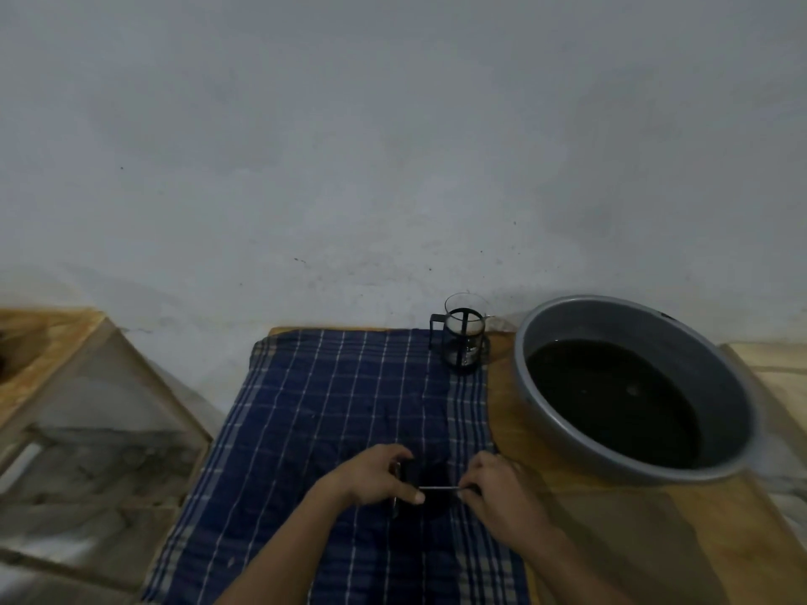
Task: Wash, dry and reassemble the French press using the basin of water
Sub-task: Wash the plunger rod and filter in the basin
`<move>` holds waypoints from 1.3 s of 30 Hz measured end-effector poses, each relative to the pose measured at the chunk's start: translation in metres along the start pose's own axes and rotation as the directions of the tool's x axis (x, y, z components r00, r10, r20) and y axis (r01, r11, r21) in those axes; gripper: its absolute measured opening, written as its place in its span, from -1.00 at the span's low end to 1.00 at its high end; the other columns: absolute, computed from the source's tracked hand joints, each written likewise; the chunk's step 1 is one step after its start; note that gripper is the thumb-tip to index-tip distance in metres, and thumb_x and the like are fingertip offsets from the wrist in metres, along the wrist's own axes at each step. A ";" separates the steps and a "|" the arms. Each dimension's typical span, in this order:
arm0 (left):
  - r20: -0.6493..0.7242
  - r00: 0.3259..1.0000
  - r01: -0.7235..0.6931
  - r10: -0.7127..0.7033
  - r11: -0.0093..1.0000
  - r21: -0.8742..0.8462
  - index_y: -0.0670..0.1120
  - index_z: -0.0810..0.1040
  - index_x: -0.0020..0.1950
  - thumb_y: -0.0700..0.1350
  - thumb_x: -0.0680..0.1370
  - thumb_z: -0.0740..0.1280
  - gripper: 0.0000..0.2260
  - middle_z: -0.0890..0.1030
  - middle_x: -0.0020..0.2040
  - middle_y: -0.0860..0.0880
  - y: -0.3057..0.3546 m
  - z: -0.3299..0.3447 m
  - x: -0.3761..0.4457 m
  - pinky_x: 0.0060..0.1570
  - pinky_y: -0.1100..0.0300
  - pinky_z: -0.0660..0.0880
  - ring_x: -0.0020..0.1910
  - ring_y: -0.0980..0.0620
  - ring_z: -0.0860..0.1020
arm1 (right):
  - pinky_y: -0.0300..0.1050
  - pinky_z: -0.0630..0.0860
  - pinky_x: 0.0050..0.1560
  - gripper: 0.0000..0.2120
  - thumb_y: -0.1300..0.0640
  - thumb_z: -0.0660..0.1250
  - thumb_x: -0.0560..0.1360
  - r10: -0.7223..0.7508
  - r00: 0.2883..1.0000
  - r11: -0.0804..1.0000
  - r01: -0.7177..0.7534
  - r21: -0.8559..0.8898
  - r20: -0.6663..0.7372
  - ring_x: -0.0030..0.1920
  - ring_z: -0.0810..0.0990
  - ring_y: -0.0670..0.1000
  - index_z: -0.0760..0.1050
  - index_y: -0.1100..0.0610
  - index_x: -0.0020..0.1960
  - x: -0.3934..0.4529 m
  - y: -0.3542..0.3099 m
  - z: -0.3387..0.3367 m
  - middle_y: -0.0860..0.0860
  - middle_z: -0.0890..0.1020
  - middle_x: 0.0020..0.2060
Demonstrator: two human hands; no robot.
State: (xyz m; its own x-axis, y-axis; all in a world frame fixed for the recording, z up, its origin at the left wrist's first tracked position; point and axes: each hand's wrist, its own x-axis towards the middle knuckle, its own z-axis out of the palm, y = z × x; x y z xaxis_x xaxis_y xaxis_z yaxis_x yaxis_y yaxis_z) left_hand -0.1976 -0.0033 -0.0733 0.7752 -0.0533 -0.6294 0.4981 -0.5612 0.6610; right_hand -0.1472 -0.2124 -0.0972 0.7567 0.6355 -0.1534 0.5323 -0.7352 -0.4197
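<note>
Thin steel plunger rod [439, 488] pinched level between left hand [379, 475] and right hand [493, 486]; glass carafe [464, 336] at 12 o'clock, round grey basin [742, 386] at 2.

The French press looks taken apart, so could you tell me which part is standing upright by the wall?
The glass carafe in its black frame; the plunger rod lies level between both hands.

Both forearms extended, left hand [381, 475] and right hand [495, 489] curled (fingertips pinching) close together.

Cloth [332, 386] open btwn hands & carafe [464, 338]; basin [629, 312] blocks right.
</note>
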 end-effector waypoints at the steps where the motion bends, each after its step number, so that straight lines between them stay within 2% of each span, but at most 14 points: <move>1: 0.003 1.000 -0.007 0.007 1.000 -0.012 -0.05 0.25 0.53 0.02 0.47 0.47 -0.30 0.27 0.53 -0.04 0.003 -0.001 -0.002 0.34 0.13 0.29 0.49 -0.05 0.26 | -0.23 0.44 0.09 -0.83 0.03 0.30 0.53 -0.007 1.000 1.000 0.007 0.028 -0.006 0.05 0.50 -0.10 0.64 0.03 0.04 -0.002 0.000 -0.004 -0.07 0.55 0.01; 3: 0.006 0.999 -0.034 0.035 0.997 -0.067 -0.03 0.32 0.48 0.01 0.48 0.46 -0.39 0.33 0.48 -0.03 0.015 -0.009 -0.009 0.26 0.17 0.33 0.45 -0.02 0.30 | -0.24 0.46 0.03 -0.85 0.04 0.31 0.53 -0.015 1.000 0.995 0.015 0.094 -0.003 -0.03 0.51 -0.15 0.64 0.03 -0.02 -0.006 0.001 -0.017 -0.09 0.56 -0.06; 5: -0.018 0.996 -0.091 0.089 0.981 -0.174 0.03 0.44 0.33 0.00 0.50 0.44 -0.58 0.43 0.37 0.00 0.030 -0.020 -0.017 0.18 0.19 0.41 0.30 0.06 0.42 | -0.26 0.47 -0.02 -0.85 0.02 0.31 0.53 -0.014 1.000 0.988 0.015 0.152 -0.004 -0.09 0.51 -0.20 0.64 0.00 -0.05 -0.013 0.000 -0.038 -0.13 0.58 -0.11; 7: -0.060 0.987 -0.160 0.149 0.940 -0.300 0.05 0.52 0.20 0.03 0.51 0.42 -0.72 0.53 0.29 0.01 0.051 -0.028 -0.020 0.12 0.11 0.54 0.19 0.05 0.53 | -0.28 0.48 -0.05 -0.86 0.02 0.32 0.53 -0.011 0.998 0.976 0.024 0.215 -0.058 -0.11 0.53 -0.20 0.65 -0.02 -0.04 -0.020 0.002 -0.065 -0.15 0.60 -0.15; 10: -0.151 0.962 -0.268 0.226 0.885 -0.381 -0.01 0.59 0.13 0.11 0.50 0.37 -0.71 0.63 0.06 0.02 0.096 -0.027 -0.016 0.03 0.07 0.62 0.11 -0.01 0.59 | -0.31 0.47 -0.09 -0.89 0.03 0.33 0.53 0.041 0.986 0.964 0.004 0.265 -0.164 -0.13 0.54 -0.20 0.64 -0.03 -0.03 -0.033 0.012 -0.110 -0.15 0.60 -0.16; 12: -0.197 0.942 -0.329 0.271 0.859 -0.392 -0.08 0.63 0.08 0.18 0.47 0.33 -0.63 0.66 -0.08 0.05 0.125 -0.018 -0.007 0.06 0.02 0.62 0.03 0.01 0.62 | -0.29 0.48 0.02 -0.85 -0.01 0.35 0.50 0.086 0.977 0.957 -0.027 0.290 -0.193 -0.05 0.53 -0.21 0.59 -0.08 0.06 -0.038 0.025 -0.138 -0.16 0.59 -0.08; 14: -0.213 0.929 -0.364 0.303 0.849 -0.383 -0.09 0.64 0.07 0.18 0.53 0.28 -0.62 0.69 -0.03 -0.02 0.153 -0.005 0.007 0.12 -0.03 0.60 0.04 0.00 0.65 | -0.09 0.40 0.32 -0.54 -0.13 0.37 0.46 0.157 0.965 0.961 -0.101 0.259 -0.207 0.19 0.48 -0.17 0.42 -0.09 0.33 -0.041 0.044 -0.161 -0.15 0.54 0.17; 17: -0.226 0.924 -0.375 0.308 0.844 -0.383 -0.08 0.64 0.09 0.21 0.57 0.22 -0.60 0.66 0.06 -0.10 0.188 0.019 0.032 0.13 -0.04 0.60 0.07 -0.01 0.64 | 0.10 0.03 0.53 -0.22 -0.29 0.34 0.39 0.229 0.950 0.972 -0.210 0.108 -0.215 0.43 0.29 -0.08 0.13 -0.10 0.50 -0.037 0.066 -0.184 -0.16 0.37 0.39; 21: -0.248 0.930 -0.349 0.270 0.860 -0.373 0.03 0.62 0.05 0.26 0.56 0.19 -0.63 0.67 0.02 -0.02 0.228 0.057 0.065 0.11 0.01 0.61 0.02 0.05 0.64 | 0.16 -0.08 0.53 -0.12 -0.34 0.33 0.34 0.270 0.945 0.961 -0.252 0.115 -0.186 0.46 0.26 -0.07 0.00 -0.14 0.52 -0.033 0.099 -0.191 -0.15 0.35 0.43; 25: -0.262 0.934 -0.314 0.243 0.909 -0.275 0.10 0.65 -0.01 0.27 0.58 0.14 -0.63 0.68 0.00 0.05 0.244 0.084 0.094 0.19 0.07 0.55 0.01 0.12 0.62 | 0.25 -0.17 0.50 -0.13 -0.35 0.31 0.35 0.302 0.940 0.953 -0.295 0.071 -0.160 0.47 0.26 -0.05 -0.03 -0.17 0.52 -0.033 0.133 -0.185 -0.14 0.37 0.43; 29: -0.276 0.937 -0.279 0.213 0.933 -0.228 0.03 0.66 0.10 0.24 0.61 0.11 -0.58 0.68 0.02 0.05 0.252 0.103 0.116 0.07 0.23 0.53 -0.01 0.17 0.61 | 0.31 -0.14 0.48 -0.14 -0.34 0.32 0.34 0.273 0.957 0.962 -0.269 0.053 -0.098 0.45 0.29 -0.04 0.00 -0.16 0.50 -0.025 0.159 -0.175 -0.14 0.39 0.40; 35: -0.345 0.922 -0.233 0.176 0.964 -0.130 -0.05 0.64 0.16 0.20 0.63 0.07 -0.54 0.67 0.05 -0.04 0.253 0.110 0.138 0.09 0.17 0.51 0.02 0.05 0.61 | 0.27 -0.01 0.46 -0.23 -0.32 0.35 0.29 0.245 0.967 0.969 -0.242 0.047 -0.075 0.35 0.41 -0.02 0.19 -0.12 0.39 -0.011 0.178 -0.175 -0.15 0.47 0.29; 37: -0.388 0.909 -0.203 0.155 0.975 -0.085 -0.11 0.63 0.11 0.15 0.65 0.05 -0.54 0.67 -0.03 -0.08 0.252 0.104 0.142 -0.07 0.23 0.52 -0.12 0.05 0.62 | 0.22 0.03 0.47 -0.22 -0.32 0.36 0.28 0.248 0.968 0.969 -0.248 0.010 -0.041 0.35 0.41 -0.01 0.19 -0.08 0.39 -0.007 0.185 -0.176 -0.12 0.47 0.29; 39: -0.407 0.906 -0.164 0.119 0.983 -0.078 -0.12 0.58 -0.05 0.11 0.67 0.04 -0.57 0.63 -0.23 -0.07 0.248 0.096 0.144 -0.22 0.23 0.54 -0.34 0.06 0.58 | 0.14 0.14 0.45 -0.24 -0.30 0.37 0.28 0.252 0.968 0.968 -0.252 -0.012 0.010 0.32 0.43 0.01 0.20 -0.06 0.37 -0.005 0.195 -0.176 -0.09 0.47 0.27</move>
State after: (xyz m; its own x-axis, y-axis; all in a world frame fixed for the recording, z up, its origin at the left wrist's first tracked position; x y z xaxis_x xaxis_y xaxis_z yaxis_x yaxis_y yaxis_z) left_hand 0.0005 -0.2294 -0.0396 0.9193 0.2210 -0.3257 0.3932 -0.4791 0.7848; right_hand 0.0199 -0.4002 -0.0207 0.8628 0.4318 -0.2630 0.3288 -0.8744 -0.3568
